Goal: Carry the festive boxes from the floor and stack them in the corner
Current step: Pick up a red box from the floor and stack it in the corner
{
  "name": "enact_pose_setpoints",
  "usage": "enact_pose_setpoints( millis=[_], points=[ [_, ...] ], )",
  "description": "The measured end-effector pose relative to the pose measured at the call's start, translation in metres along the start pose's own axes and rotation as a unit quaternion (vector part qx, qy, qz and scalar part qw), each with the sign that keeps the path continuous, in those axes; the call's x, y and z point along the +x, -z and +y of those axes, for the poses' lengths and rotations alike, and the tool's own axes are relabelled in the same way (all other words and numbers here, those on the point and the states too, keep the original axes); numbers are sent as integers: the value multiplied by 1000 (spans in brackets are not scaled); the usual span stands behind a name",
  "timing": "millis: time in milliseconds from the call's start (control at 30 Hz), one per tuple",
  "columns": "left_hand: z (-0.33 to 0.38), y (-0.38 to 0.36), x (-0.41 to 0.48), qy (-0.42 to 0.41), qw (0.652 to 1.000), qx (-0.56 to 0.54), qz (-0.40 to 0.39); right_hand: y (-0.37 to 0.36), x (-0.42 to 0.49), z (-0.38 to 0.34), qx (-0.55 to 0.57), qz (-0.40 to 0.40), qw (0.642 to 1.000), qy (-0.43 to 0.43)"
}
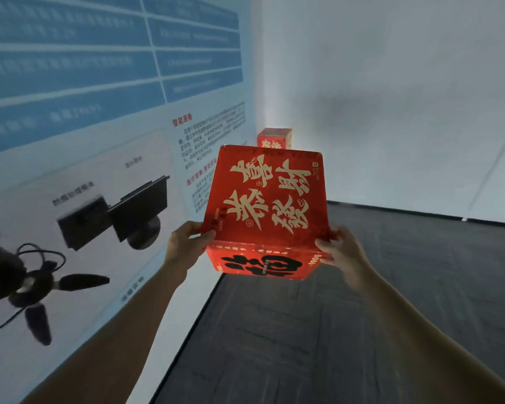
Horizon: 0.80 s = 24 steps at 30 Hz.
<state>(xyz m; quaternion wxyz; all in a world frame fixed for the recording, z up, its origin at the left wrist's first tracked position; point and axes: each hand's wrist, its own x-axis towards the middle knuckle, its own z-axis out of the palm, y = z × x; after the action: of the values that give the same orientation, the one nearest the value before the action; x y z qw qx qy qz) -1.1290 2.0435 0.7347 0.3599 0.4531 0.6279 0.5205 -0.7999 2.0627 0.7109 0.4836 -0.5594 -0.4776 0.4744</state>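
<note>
I hold a red festive box (267, 199) with gold characters on top and black ones on its near side, raised above the floor in front of me. My left hand (188, 243) grips its near left corner, thumb on the top face. My right hand (337, 249) grips the near right corner the same way. Beyond it, in the corner of the room, stands another red festive box (274, 137), its lower part hidden by the one I carry.
A large printed poster (99, 141) covers the left wall. The white right wall (405, 97) meets it at the corner. Dark grey carpet (362, 330) runs from under my arms to the corner, with a black skirting along the walls.
</note>
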Motion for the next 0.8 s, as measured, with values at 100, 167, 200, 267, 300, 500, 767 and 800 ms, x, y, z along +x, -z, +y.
enact_pose_setpoints(
  millis=[100,167,200,267,300,500,767,800],
  points=[
    [3,-41,77,-9,1000,-2,-24,6,75,-2,1,27,1000,6],
    [3,-69,127,-14,999,-7,-39,9,127,0,0,39,999,6],
    [4,-82,154,-15,999,-6,-45,11,155,1,1,43,999,6],
    [7,-109,208,-18,999,1,-52,14,216,1,-3,42,999,3],
    [9,-122,237,-19,998,2,-54,16,248,-2,-8,38,999,4],
    [40,-186,396,-21,999,-11,-38,17,435,-39,-4,27,999,17],
    [40,-244,605,-29,999,-8,-11,-23,656,-54,-20,18,999,24],
    [38,-253,635,-31,999,-7,-14,-29,686,-53,-22,21,999,25]
  ],
)
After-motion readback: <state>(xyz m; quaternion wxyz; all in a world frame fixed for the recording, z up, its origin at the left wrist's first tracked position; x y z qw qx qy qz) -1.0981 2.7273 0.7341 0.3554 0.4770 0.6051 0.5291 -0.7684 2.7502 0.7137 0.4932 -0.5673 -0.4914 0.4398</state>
